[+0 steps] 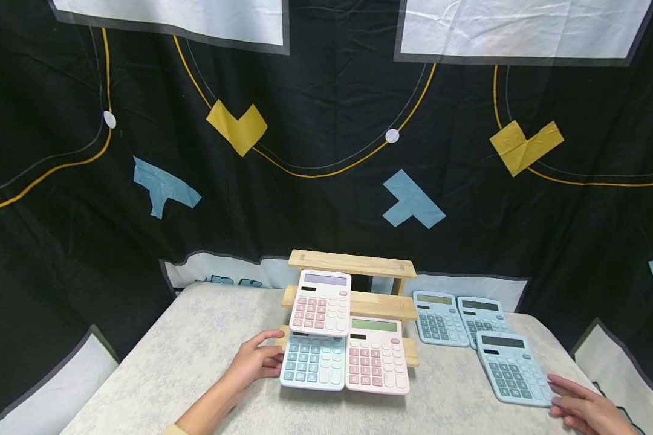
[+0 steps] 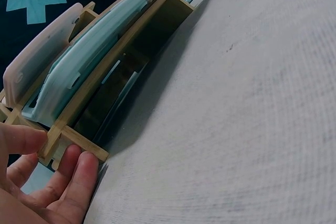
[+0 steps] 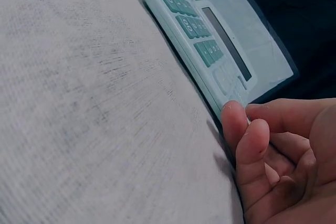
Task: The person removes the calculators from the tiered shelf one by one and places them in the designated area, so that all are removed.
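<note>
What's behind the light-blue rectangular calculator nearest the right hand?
Behind the front light-blue calculator lie two more: the left light-blue calculator, screen and keys visible, and the right light-blue calculator, screen visible, lower part overlapped. That covered part can't be seen.

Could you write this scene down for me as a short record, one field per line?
Stand: wooden rack on a table
Upper row: top pink-keyed calculator
Lower row: lower blue calculator at left, lower pink-keyed calculator at right
Right of rack: back-left blue calculator, back-right blue calculator, front blue calculator
Left grip: pinches the wooden rack's left end
Right grip: fingers touch the front blue calculator's right edge
Backdrop: dark cloth
</note>
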`<state>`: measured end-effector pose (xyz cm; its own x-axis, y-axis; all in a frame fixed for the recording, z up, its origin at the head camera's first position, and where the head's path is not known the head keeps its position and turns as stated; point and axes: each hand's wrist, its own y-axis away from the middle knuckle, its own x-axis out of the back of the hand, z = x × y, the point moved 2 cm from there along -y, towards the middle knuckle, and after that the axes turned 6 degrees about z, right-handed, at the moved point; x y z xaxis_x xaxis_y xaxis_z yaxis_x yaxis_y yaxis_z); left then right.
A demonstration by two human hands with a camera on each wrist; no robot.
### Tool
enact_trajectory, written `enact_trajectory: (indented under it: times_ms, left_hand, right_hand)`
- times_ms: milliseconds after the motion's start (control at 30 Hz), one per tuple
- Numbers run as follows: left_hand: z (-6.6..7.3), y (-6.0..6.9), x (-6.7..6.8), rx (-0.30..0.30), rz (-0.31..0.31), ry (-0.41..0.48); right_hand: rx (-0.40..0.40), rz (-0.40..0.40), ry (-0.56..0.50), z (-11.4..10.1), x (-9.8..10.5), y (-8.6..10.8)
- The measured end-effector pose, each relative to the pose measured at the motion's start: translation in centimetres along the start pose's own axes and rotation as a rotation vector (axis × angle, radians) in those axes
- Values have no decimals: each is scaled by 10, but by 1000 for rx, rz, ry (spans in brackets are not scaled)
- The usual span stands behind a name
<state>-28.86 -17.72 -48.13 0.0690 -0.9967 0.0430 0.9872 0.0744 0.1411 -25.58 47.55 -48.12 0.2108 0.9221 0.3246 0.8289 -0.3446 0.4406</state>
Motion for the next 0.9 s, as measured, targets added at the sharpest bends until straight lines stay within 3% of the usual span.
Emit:
enact_trajectory:
  times_ms: [267, 533, 700, 900]
  left_hand:
    - [3, 2, 0, -6, -12, 4]
    - [2, 1, 0, -7, -6, 2]
    - [1, 2, 0, -13, -12, 1]
    - [2, 2, -1, -17, -9, 1]
  right_hand:
    - [-11, 21, 51, -3, -1, 0]
    - [-69, 228, 65, -9, -1, -3]
    - [-8, 126, 153, -15, -2, 4]
    - [71, 57, 133, -31, -13, 20]
